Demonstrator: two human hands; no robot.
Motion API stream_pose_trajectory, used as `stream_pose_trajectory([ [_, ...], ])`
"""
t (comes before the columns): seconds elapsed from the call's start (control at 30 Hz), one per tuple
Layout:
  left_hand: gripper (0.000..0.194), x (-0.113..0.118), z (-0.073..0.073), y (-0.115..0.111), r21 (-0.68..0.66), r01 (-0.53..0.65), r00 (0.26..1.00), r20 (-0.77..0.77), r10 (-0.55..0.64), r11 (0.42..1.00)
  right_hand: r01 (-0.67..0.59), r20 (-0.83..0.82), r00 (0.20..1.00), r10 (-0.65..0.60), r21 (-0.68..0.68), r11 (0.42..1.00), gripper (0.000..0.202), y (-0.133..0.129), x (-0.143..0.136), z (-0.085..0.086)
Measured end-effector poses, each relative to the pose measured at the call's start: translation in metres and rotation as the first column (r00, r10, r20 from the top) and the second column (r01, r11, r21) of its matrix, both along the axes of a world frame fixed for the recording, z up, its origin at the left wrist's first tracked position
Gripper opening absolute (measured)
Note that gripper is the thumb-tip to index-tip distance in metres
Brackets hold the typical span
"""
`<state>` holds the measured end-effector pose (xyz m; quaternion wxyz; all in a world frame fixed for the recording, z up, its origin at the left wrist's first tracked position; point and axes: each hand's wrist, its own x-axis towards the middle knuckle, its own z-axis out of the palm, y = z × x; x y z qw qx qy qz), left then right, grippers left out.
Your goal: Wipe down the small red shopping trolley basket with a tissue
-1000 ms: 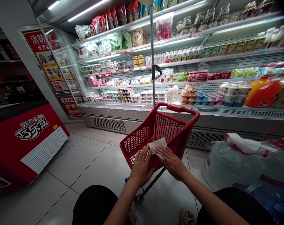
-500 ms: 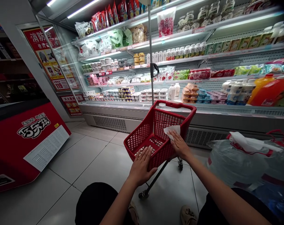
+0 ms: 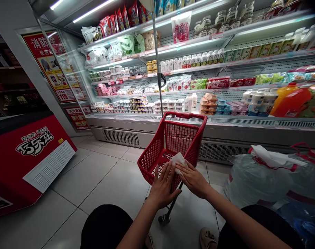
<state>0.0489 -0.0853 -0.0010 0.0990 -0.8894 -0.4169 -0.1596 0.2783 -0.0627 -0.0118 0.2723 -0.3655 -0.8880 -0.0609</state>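
Note:
A red shopping cart basket [image 3: 180, 136] stands in front of me on a metal frame with a caster wheel [image 3: 163, 219]. My left hand [image 3: 162, 188] lies on the basket's near edge, fingers stretched out and holding nothing. Beside it, my right hand [image 3: 195, 178] presses a white wipe [image 3: 179, 159] against the near rim with extended fingers. The fingertips of both hands are close together; whether they touch I cannot tell. Part of the near wall is hidden behind the hands. The basket's slotted floor shows no goods.
Behind the cart runs a refrigerated display [image 3: 121, 128] filled with dairy and drinks. A thin metal pole [image 3: 157, 48] rises behind the basket. Large water bottles [image 3: 258, 180] stand to the right, and a red freezer [image 3: 7, 166] is on the left. Pale tiles [image 3: 100, 183] cover the floor.
My right hand has slid the wipe left along the rim, towards my left hand. The basket has turned slightly, and its far end has shifted left. My left hand stays on the near edge.

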Motion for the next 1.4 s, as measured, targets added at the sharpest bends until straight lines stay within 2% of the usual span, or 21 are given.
stream_pose_trajectory([
  [0.07, 0.098, -0.009, 0.004, 0.006, 0.0, 0.009, 1.0, -0.026, -0.009, 1.0, 0.018, 0.019, 1.0, -0.018, -0.007, 1.0, 0.055, 0.009, 0.018, 0.004],
  [0.17, 0.092, -0.022, 0.009, 0.017, -0.018, -0.047, 0.999, -0.015, 0.047, 0.999, 0.166, -0.018, 0.986, -0.167, -0.049, 0.985, 0.054, 0.027, 0.04, 0.001],
  [0.3, 0.084, -0.021, 0.008, 0.023, -0.034, -0.076, 0.997, -0.01, 0.076, 0.997, 0.292, -0.105, 0.948, -0.302, -0.101, 0.951, 0.055, 0.033, 0.038, -0.012],
  [0.4, 0.086, -0.011, 0.002, 0.022, -0.027, -0.122, 0.992, 0.008, 0.122, 0.992, 0.273, -0.145, 0.948, -0.283, -0.086, 0.958, 0.056, 0.015, 0.018, -0.019],
  [0.53, 0.092, 0.005, -0.004, 0.017, -0.008, -0.18, 0.983, 0.038, 0.181, 0.984, 0.18, -0.115, 0.975, -0.188, -0.08, 0.98, 0.059, -0.026, -0.009, -0.023],
  [0.7, 0.09, 0.025, -0.009, 0.01, 0.016, -0.221, 0.974, 0.059, 0.219, 0.975, 0.152, -0.085, 0.983, -0.164, -0.133, 0.979, 0.061, -0.058, -0.009, -0.026],
  [0.77, 0.087, 0.023, -0.009, 0.012, 0.023, -0.156, 0.987, 0.031, 0.155, 0.987, 0.155, -0.078, 0.983, -0.166, -0.132, 0.979, 0.06, -0.06, 0.002, -0.027],
  [0.87, 0.083, 0.007, -0.005, 0.023, 0.029, -0.051, 0.998, -0.024, 0.052, 0.998, 0.194, -0.077, 0.976, -0.205, -0.132, 0.972, 0.06, -0.055, 0.021, -0.03],
  [1.0, 0.074, -0.01, -0.005, 0.042, 0.031, -0.056, 0.997, -0.043, 0.057, 0.998, 0.329, -0.101, 0.934, -0.342, -0.128, 0.936, 0.06, -0.046, 0.034, -0.036],
  [1.07, 0.072, -0.006, -0.01, 0.046, 0.052, -0.074, 0.997, -0.028, 0.076, 0.996, 0.388, -0.107, 0.911, -0.397, -0.101, 0.916, 0.062, -0.043, 0.029, -0.039],
  [1.17, 0.069, 0.009, -0.022, 0.046, 0.125, -0.151, 0.988, 0.032, 0.149, 0.981, 0.436, -0.09, 0.894, -0.438, -0.045, 0.899, 0.064, -0.043, 0.007, -0.043],
  [1.3, 0.07, 0.018, -0.029, 0.041, 0.181, -0.203, 0.979, 0.062, 0.195, 0.962, 0.412, -0.05, 0.911, -0.41, 0.015, 0.911, 0.066, -0.047, -0.022, -0.043],
  [1.4, 0.069, 0.012, -0.028, 0.037, 0.194, -0.198, 0.98, 0.056, 0.191, 0.961, 0.349, -0.006, 0.937, -0.349, 0.033, 0.937, 0.066, -0.049, -0.018, -0.039],
])
